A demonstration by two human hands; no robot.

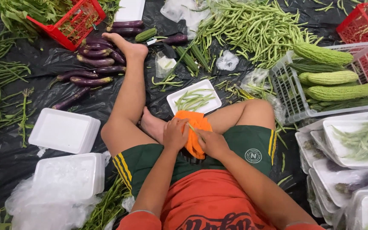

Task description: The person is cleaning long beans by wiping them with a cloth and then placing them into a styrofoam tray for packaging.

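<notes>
Wiping step: left hand and right hand both clasp the orange cloth around a green bean, just below the white foam tray; placement there probably follows.

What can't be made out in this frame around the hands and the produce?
- Head view: what the orange cloth wraps is hidden by its folds, the left hand and right hand.
- Contents of the wrapped trays at right: blurred by film, cut by the edge.
- Red basket: cut off at the corner.
</notes>
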